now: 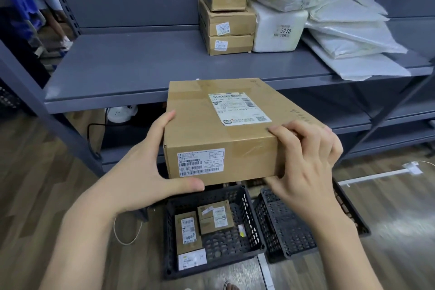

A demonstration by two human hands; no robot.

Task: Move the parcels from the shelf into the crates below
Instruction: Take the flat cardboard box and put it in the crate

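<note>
Seen from a head camera, looking down. At centre, a flat cardboard box [226, 129] with a white shipping label on top and a barcode label on its near side, held in the air just in front of the grey metal shelf [141, 70]. Left hand [143, 167] clasping the box's left side, thumb under the near bottom edge, grip closed on the box. Right hand [306, 160] wrapped over the box's near right corner, fingers curled on top, grip likewise holding the box. Directly below the box, on the wooden floor [47, 183], two black perforated crates: the left crate [249, 221] containing a few small labelled cardboard parcels [215, 218], the right crate [282, 231] partly hidden behind the right wrist. Beyond the box, at the back of the shelf, a stack of three brown cartons [226, 21], a white foam box [277, 30] beside it, and a pile of white plastic mailer bags [348, 37] further right.
</note>
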